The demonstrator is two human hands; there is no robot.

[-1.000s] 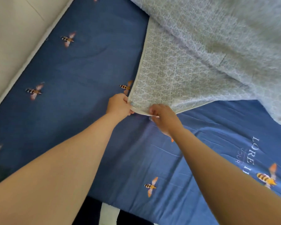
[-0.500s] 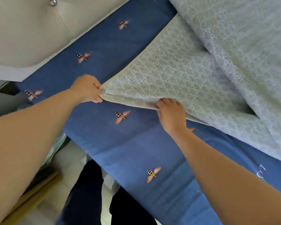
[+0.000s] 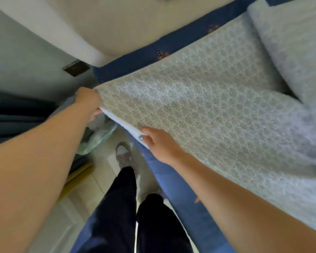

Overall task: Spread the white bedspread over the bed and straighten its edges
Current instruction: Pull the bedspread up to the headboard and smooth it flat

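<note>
Room: a pale wall (image 3: 26, 52) fills 9 to 11 o'clock, with a cream padded headboard (image 3: 98, 24) at 12 o'clock and a light tiled floor (image 3: 77, 207) at 7 o'clock.
Bed: the blue sheet (image 3: 171, 189) shows as a strip under the headboard and again at 6 o'clock, beside the person's dark trousers (image 3: 117, 207).
Bedspread: the white bedspread (image 3: 199, 106) lies over the bed from the centre to 4 o'clock. Its corner reaches the bed corner near 9 o'clock. At 2 o'clock a part is folded double.
Left hand: the left hand (image 3: 88, 103) has its fingers curled round the corner of the bedspread and holds it lifted off the bed.
Right hand: the right hand (image 3: 159, 143) pinches the near hem, with the thumb on the white border and the fingers on top.
Small things: a grey shoe (image 3: 123, 154) stands at 6 o'clock, with a clear plastic bag (image 3: 98, 134) just under the lifted corner.
Risk: I think a too strong pull toward 8 o'clock can drag the corner past the bed and into the bag, and leave the far side short. The fold at 2 o'clock may stay doubled if only this corner is pulled.
</note>
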